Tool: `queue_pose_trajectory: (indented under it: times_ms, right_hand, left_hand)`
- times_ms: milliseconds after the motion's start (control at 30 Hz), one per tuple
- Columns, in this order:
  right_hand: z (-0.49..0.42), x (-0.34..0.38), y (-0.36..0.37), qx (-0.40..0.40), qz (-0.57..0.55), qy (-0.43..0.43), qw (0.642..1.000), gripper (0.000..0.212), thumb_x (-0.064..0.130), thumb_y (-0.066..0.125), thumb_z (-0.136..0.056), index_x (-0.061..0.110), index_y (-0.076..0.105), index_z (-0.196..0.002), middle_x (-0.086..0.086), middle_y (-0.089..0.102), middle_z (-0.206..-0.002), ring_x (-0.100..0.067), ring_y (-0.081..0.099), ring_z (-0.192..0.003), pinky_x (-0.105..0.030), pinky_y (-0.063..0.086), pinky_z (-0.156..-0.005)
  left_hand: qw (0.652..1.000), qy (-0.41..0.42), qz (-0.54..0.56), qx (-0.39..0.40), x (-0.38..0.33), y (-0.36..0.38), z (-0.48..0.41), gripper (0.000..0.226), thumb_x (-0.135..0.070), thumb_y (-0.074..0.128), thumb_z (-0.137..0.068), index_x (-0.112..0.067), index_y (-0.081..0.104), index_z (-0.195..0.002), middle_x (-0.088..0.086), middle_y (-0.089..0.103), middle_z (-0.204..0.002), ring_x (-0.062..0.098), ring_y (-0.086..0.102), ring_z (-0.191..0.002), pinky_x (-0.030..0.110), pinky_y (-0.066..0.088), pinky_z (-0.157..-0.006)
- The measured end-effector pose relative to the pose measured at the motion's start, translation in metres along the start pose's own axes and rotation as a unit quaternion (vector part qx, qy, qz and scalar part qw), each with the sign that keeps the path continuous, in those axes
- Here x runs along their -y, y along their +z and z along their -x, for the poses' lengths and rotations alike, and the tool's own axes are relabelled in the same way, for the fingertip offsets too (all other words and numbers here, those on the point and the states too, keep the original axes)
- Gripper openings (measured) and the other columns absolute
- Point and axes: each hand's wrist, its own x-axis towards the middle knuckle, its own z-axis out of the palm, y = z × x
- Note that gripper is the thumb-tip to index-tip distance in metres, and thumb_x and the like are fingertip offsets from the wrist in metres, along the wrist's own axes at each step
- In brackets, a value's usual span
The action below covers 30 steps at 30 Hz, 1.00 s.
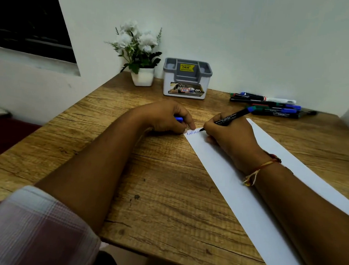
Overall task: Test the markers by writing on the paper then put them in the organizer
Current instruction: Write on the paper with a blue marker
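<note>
Both forearms extended forward; left hand [166, 119] curled round a blue cap [178, 119], right hand [229, 136] pinches a marker [231, 116], wrist low.

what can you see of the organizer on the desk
The organizer is a plastic-looking box: white body, grey compartmented insert on top. A yellow price sticker sits on the insert, a printed label across the front. It stands upright on the wooden table by the wall, right of the plant pot. Nothing shows inside it.
</note>
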Motion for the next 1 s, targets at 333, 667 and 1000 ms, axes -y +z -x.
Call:
queue_pose_trajectory:
  times_ms: [333,667,1000]
  right_hand:
    - [-0.001,-0.001,0.001,0.000,-0.006,-0.001,1.000,0.007,0.022,0.068,-0.081,0.017,0.070,-0.077,-0.001,0.075,-0.068,-0.017,0.076,-0.076,-0.039,0.059,-0.079]
    - [0.000,0.000,0.000,0.029,0.002,-0.018,0.999,0.007,0.020,0.069,-0.084,0.013,0.072,-0.084,-0.003,0.073,-0.074,-0.015,0.069,-0.073,-0.036,0.056,-0.073]
    - [-0.010,-0.005,-0.003,0.008,-0.092,0.034,0.995,0.007,0.019,0.064,-0.092,0.014,0.068,-0.089,0.001,0.069,-0.076,-0.004,0.063,-0.057,-0.023,0.050,-0.060]
  left_hand:
    - [1.000,0.003,-0.005,-0.007,0.001,0.000,0.000,0.024,-0.017,0.071,-0.088,-0.033,0.076,-0.104,-0.015,0.064,-0.114,0.006,0.056,-0.102,0.023,0.044,-0.082]
    - [1.000,-0.003,-0.005,0.000,-0.001,0.000,0.000,0.026,-0.015,0.072,-0.087,-0.034,0.075,-0.104,-0.016,0.064,-0.111,0.004,0.056,-0.099,0.023,0.042,-0.077]
    - [0.997,0.000,0.057,-0.049,-0.008,0.002,0.004,0.020,-0.014,0.073,-0.087,-0.027,0.076,-0.101,-0.012,0.067,-0.108,0.004,0.059,-0.095,0.016,0.044,-0.073]
